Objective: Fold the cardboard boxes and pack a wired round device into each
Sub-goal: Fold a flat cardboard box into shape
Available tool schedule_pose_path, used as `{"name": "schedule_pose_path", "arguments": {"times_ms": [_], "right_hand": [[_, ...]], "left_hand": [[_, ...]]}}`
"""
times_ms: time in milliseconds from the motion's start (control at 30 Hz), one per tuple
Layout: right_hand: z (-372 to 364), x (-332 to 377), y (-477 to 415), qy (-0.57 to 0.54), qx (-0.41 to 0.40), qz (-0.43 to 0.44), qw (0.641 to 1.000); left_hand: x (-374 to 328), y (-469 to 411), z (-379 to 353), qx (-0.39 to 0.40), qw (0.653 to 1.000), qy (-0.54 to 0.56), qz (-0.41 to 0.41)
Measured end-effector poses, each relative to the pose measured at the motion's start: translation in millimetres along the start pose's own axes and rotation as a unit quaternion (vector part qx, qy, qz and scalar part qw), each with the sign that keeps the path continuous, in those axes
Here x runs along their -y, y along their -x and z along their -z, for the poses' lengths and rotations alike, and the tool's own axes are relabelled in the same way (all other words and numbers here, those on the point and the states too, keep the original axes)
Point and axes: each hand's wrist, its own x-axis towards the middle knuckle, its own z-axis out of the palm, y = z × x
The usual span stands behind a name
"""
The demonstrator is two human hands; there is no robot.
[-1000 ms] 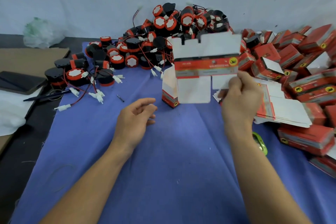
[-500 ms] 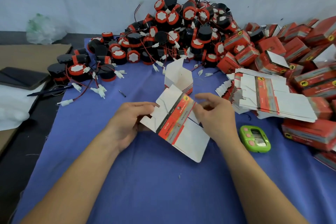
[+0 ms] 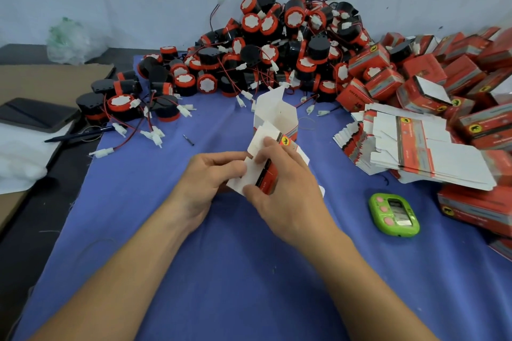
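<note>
Both my hands hold one red-and-white cardboard box blank (image 3: 266,174) just above the blue cloth (image 3: 194,271) at mid-table. My left hand (image 3: 205,183) grips its left white flap. My right hand (image 3: 282,188) covers its right side, thumb low on the red panel and index finger on the upper flap. The blank is partly bent into shape. Right behind it stands a half-folded open box (image 3: 274,113), top flap up. A pile of black-and-red wired round devices (image 3: 266,50) fills the back of the table.
A stack of flat box blanks (image 3: 415,152) lies to the right, with packed red boxes (image 3: 443,72) heaped behind and beside it. A green timer (image 3: 394,214) sits near my right wrist. At left lie a dark phone (image 3: 36,115), a pen (image 3: 80,134) and brown cardboard (image 3: 50,77).
My right hand brought the flat blank down from in front of the pile to mid-table. My left hand joined it, and the blank has gone from flat to partly folded.
</note>
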Motion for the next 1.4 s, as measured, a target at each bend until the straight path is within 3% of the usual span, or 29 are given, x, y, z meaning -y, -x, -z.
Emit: {"name": "schedule_pose_path", "arguments": {"times_ms": [133,200,400,567,633,800,967,1167,1300,1400], "right_hand": [[7.2,2.4,-0.1,0.023,-0.064,0.034,0.997],[8.5,6.1,1.7,0.03,-0.085,0.066,0.994],[7.7,9.1,3.9,0.016,-0.055,0.03,0.998],[9.0,11.5,2.6,0.046,-0.105,0.091,0.989],[10.0,9.0,1.0,0.017,-0.084,0.087,0.993],[18.8,4.1,-0.3,-0.07,-0.017,0.045,0.996],[40.5,3.9,-2.2,-0.118,0.094,0.041,0.988],[46.2,-4.6,-6.3,-0.317,0.045,-0.001,0.947],[43.0,-12.5,-9.9,-0.45,0.001,-0.063,0.891],[43.2,-17.5,-12.8,-0.516,0.02,-0.093,0.851]], "left_hand": [[4.2,-0.7,6.6,0.076,0.997,-0.007,-0.029],[4.3,-1.5,9.8,0.084,0.996,0.003,-0.035],[5.7,-1.5,10.1,0.091,0.995,0.022,-0.028],[10.4,1.7,4.0,0.079,0.996,-0.007,-0.046],[11.5,4.9,-4.2,0.06,0.994,-0.048,-0.074],[15.7,9.0,-13.8,-0.073,0.977,-0.139,-0.142],[11.6,7.6,-10.2,-0.07,0.984,-0.119,-0.11],[7.9,5.2,-13.2,-0.056,0.989,-0.094,-0.097],[3.3,6.3,-8.3,0.031,0.991,-0.045,-0.12],[2.6,8.1,-5.6,0.072,0.987,-0.044,-0.138]]}}
